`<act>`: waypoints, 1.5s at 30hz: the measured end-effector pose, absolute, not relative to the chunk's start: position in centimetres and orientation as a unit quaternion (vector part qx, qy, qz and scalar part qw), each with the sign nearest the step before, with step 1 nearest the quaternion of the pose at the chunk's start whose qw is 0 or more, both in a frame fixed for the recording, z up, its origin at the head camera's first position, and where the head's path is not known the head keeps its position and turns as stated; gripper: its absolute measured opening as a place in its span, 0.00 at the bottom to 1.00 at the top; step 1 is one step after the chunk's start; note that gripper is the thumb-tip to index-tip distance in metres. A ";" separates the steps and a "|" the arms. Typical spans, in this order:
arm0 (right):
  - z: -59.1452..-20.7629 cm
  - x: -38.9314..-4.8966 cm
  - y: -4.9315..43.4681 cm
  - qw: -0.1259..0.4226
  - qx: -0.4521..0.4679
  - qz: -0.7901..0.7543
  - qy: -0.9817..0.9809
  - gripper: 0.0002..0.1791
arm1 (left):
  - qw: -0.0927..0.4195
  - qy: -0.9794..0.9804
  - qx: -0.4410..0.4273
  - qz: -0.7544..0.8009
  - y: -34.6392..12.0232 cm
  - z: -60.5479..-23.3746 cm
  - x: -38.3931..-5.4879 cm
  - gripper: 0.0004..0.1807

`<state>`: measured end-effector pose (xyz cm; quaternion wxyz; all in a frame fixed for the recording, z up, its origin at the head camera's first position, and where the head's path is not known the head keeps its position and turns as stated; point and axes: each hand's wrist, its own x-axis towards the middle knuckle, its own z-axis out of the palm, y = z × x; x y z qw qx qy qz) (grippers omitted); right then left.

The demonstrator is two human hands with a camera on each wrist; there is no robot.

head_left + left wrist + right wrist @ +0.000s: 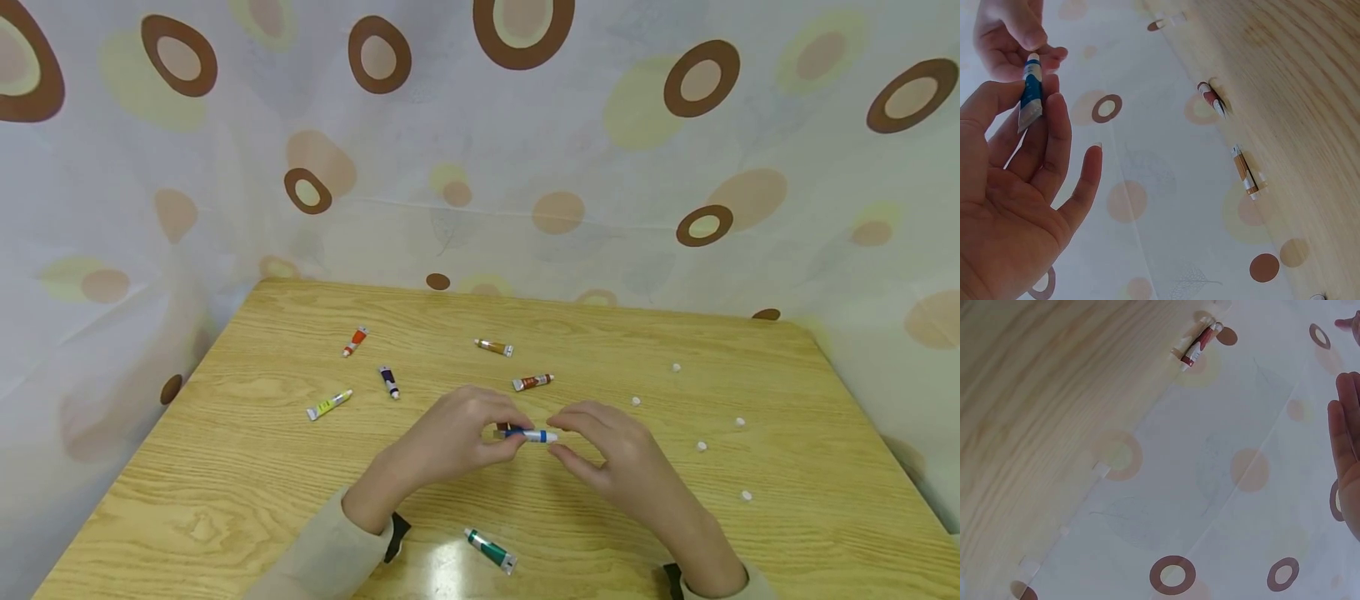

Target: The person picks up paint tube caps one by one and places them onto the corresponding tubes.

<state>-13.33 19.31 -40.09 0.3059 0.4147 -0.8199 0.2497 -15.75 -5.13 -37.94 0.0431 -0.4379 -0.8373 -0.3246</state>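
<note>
A small blue paint tube (534,435) lies crosswise between both hands above the table, its white end pointing right. My left hand (468,429) pinches the crimped end with thumb and fingers; in the left wrist view, the paint tube (1032,90) points away from the left palm (1016,219). My right hand (618,454) is at the white tip, thumb and index on either side with a slim gap showing. The same right hand (1013,37) overlaps the tip in the left wrist view. Only part of the right hand (1349,450) shows in its own wrist view.
Farther back on the wooden table (247,492) lie red (356,342), purple (389,382), yellow (330,405), ochre (493,347) and brown (533,382) tubes. A green tube (491,551) lies near the front. Several small white caps (702,447) are scattered at right. Patterned cloth (480,150) hangs behind.
</note>
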 end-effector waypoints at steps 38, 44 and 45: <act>-39.9 -13.0 19.3 0.303 0.401 0.241 -0.830 0.22 | 0.253 -0.829 -0.469 -0.173 -3.9 -38.7 -15.2 0.07; -39.5 -12.5 19.4 0.213 0.383 0.279 -0.854 0.07 | 0.289 -0.813 -0.480 -0.159 -3.8 -39.1 -15.3 0.05; -39.4 -12.4 19.4 0.204 0.380 0.283 -0.857 0.10 | 0.288 -0.814 -0.477 -0.161 -3.7 -39.1 -15.3 0.05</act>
